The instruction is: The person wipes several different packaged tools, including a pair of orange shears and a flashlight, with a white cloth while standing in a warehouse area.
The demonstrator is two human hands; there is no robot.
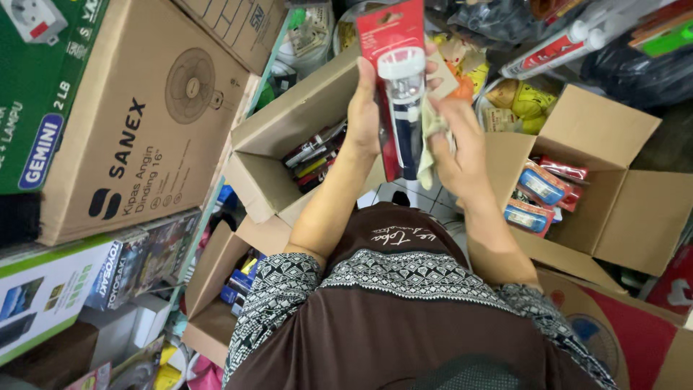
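Note:
My left hand [363,108] is raised in front of me, gripping a red blister pack [393,43] that holds a white and dark blue flashlight [406,115]. It grips the pack by its left edge. My right hand [462,148] holds a pale yellowish cloth [431,141] pressed against the right side of the pack's clear plastic. Both forearms reach up from my brown patterned shirt [411,310].
An open cardboard box [281,123] with packaged items sits just left of my hands. Another open box [613,188] with red and blue packs is on the right. A large fan carton [144,123] and stacked boxes fill the left. A smaller open box [213,289] lies lower left.

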